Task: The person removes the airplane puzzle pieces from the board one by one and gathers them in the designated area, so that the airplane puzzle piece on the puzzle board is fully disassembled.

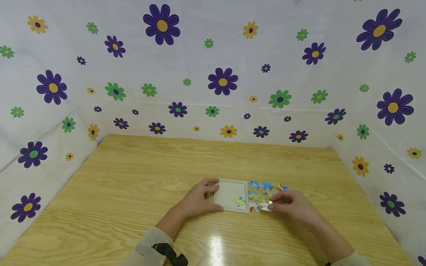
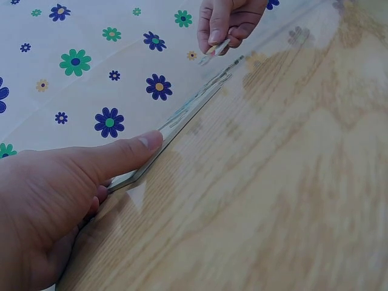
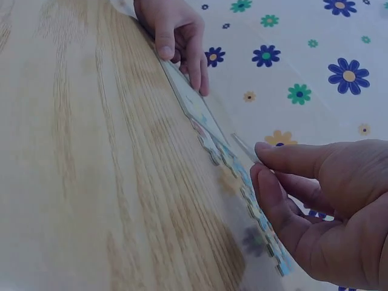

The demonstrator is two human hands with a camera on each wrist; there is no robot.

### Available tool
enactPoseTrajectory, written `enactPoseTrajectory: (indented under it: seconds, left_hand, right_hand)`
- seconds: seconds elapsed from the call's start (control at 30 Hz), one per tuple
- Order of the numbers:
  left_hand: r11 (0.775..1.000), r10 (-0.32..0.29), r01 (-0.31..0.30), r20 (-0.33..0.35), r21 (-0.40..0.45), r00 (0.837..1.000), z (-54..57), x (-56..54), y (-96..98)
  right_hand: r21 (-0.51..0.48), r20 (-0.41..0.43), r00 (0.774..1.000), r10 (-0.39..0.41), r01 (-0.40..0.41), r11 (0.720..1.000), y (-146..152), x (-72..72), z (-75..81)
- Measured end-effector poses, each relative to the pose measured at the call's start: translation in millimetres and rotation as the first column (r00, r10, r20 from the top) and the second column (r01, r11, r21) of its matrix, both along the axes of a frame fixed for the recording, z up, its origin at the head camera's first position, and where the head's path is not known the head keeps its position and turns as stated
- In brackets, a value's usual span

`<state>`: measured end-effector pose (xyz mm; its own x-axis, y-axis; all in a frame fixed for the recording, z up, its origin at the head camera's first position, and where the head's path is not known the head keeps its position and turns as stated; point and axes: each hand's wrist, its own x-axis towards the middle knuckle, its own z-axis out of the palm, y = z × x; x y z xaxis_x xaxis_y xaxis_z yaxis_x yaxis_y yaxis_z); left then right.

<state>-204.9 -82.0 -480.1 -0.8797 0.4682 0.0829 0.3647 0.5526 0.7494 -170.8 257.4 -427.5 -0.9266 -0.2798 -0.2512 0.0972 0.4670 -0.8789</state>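
A square, pale puzzle tray (image 1: 229, 180) lies flat on the table. One jigsaw piece (image 1: 240, 203), yellow, blue and white, sits inside its near right corner. My left hand (image 1: 198, 197) grips the tray's left side, thumb at the near corner and fingers along the far part. Between thumb and fingertips, my right hand (image 1: 296, 207) pinches another jigsaw piece (image 3: 244, 147), held tilted above the loose ones. In the left wrist view, this piece (image 2: 215, 51) shows a light face with a bit of red. Several loose jigsaw pieces (image 1: 254, 184) lie in rows right beside the tray.
The wood-grain table (image 1: 149, 162) spreads around the tray, with a bright glare patch near its front. A white cloth (image 1: 193, 55) printed with flowers hangs behind and on both sides. A black strap (image 1: 164, 250) circles the left sleeve.
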Motion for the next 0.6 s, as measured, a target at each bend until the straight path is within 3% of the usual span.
enactPoseTrajectory:
  seconds: [0.33,0.6]
  left_hand:
    - [1.000,-0.001,0.001,0.012,0.009,1.000,-0.4,0.1,0.7]
    - [1.000,0.002,-0.002,0.014,0.011,1.000,0.8,0.4,1.1]
  right_hand:
    - [0.078,-0.004,0.997,-0.078,0.078,0.994,7.7,3.4,-4.3]
    - [0.247,-0.141,0.986,-0.091,0.124,0.961,1.3,5.2,-6.2]
